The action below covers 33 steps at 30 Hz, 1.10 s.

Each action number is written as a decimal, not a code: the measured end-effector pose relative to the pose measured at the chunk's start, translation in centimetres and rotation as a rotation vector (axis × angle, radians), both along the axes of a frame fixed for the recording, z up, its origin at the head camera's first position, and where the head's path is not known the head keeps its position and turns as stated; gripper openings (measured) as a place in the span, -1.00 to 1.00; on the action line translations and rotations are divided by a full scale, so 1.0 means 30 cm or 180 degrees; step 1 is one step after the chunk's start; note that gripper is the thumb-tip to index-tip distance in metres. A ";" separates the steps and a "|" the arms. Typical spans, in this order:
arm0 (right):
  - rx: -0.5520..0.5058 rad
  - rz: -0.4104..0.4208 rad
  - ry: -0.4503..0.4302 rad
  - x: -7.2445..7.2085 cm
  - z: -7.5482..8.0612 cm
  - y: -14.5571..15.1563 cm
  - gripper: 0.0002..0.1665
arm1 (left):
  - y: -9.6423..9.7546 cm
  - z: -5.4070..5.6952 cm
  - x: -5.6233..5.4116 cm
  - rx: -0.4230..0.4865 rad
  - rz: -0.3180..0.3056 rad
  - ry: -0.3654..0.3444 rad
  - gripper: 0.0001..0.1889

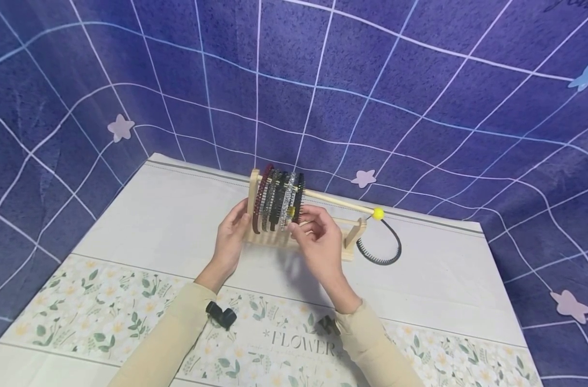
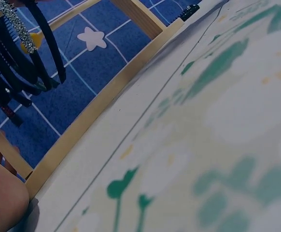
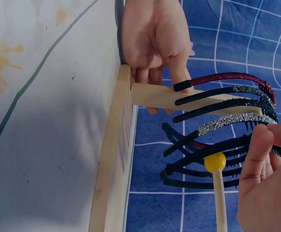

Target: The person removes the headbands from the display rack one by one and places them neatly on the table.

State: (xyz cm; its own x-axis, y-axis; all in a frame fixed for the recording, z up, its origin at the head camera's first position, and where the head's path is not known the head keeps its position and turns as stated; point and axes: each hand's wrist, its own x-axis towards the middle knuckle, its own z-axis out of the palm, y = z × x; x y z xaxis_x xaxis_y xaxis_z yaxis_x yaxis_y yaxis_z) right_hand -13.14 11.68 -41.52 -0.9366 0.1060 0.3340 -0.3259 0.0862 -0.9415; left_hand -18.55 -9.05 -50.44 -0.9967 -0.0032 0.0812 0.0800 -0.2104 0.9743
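Several black, red and silver glittery headbands point(image 1: 273, 201) hang side by side on the upper rod of a wooden stand point(image 1: 274, 238). My left hand point(image 1: 230, 239) holds the stand's left post, its fingers wrapping behind the wood in the right wrist view. At the right end of the row, my right hand point(image 1: 321, 242) pinches a black toothed headband point(image 3: 230, 144) between thumb and fingers. The upper rod ends in a yellow ball point(image 1: 378, 213); a second yellow ball point(image 3: 215, 163) tips the lower rod, beside the headbands.
Another black toothed headband point(image 1: 380, 262) lies by the stand's right post point(image 1: 356, 233). A white cloth with a floral band point(image 1: 144, 306) covers the table. Blue fabric with a grid and stars point(image 1: 226, 80) rises behind and at both sides.
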 end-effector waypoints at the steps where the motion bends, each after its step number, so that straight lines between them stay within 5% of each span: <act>1: -0.0007 0.0000 0.0001 0.000 0.000 0.002 -0.52 | 0.000 0.000 0.002 0.0002 0.0000 0.0006 -0.44; 33: -0.0300 -0.0212 0.0239 0.022 0.054 0.091 -0.55 | 0.000 0.004 0.002 0.0060 -0.0036 0.0045 -0.43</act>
